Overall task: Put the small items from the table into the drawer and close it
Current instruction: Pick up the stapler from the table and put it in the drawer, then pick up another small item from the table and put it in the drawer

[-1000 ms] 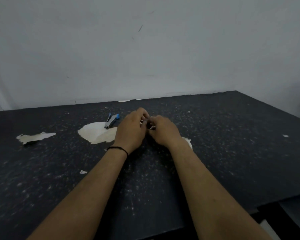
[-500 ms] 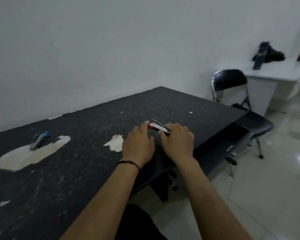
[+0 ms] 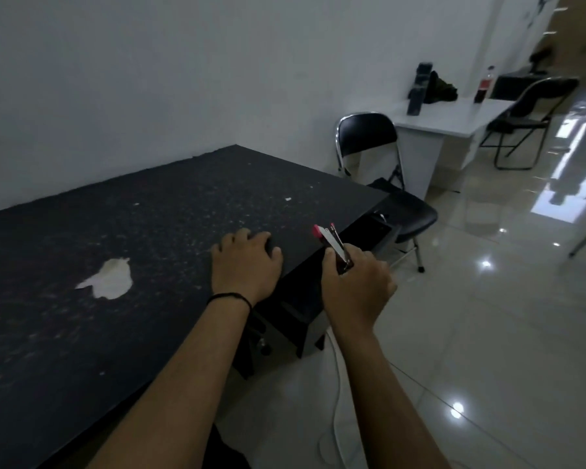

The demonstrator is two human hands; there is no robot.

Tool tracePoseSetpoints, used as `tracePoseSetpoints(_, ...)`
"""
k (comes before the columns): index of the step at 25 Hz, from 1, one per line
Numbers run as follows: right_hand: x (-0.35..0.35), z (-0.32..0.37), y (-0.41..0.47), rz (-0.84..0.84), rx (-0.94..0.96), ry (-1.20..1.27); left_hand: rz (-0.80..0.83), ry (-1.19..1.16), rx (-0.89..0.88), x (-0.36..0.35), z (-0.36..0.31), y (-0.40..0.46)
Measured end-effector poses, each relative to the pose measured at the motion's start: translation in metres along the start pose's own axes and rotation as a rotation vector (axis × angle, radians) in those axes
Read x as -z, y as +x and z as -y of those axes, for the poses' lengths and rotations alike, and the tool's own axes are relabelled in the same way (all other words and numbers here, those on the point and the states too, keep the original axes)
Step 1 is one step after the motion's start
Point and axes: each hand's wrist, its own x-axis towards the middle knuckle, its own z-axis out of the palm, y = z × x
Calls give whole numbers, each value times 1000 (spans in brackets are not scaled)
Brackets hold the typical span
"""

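My right hand [image 3: 356, 286] grips a small red and black stapler [image 3: 334, 245], its red tip pointing up and away. It hangs just past the front edge of the black table [image 3: 149, 231], above the floor. Beyond it, under the table's right end, the black drawer [image 3: 374, 231] stands open; its inside is too dark to make out. My left hand [image 3: 244, 262] lies flat on the tabletop near the edge, fingers apart, holding nothing.
A black folding chair [image 3: 383, 170] stands right behind the open drawer. A white desk [image 3: 454, 120] with bottles and a second chair [image 3: 528, 120] are at the far right. Worn pale patches [image 3: 110, 279] mark the tabletop. A white cable [image 3: 335, 401] runs across the glossy floor.
My view swung right, away from the blue stapler. My right hand carried the red stapler off the table edge toward the drawer, while my left hand let go and stayed on the tabletop.
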Motion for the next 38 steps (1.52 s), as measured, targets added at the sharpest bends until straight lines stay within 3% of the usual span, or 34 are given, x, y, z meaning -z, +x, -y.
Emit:
tracePoseSetpoints(4, 0, -20, -12, -3, -100, -44, 8, -16, -40, 0, 8, -1)
tracePoseSetpoints(13, -2, -3, -1, 348, -34, -346, -19, -72, -97, 3, 9, -8)
tracePoseSetpoints(20, -13, 1, 10, 313, -91, -324, -44, -74, -101, 4, 7, -10)
tracePoseSetpoints(29, -13, 9, 18, 485, -71, -528, -50, -89, -116, 0, 10, -8)
tracePoseSetpoints(32, -17, 3, 14, 439, -63, -487, -54, -106, -105, -1, 10, -8)
tracePoseSetpoints(38, -13, 18, 9, 83, 89, -72, -113, -132, -43, 17, 21, -15)
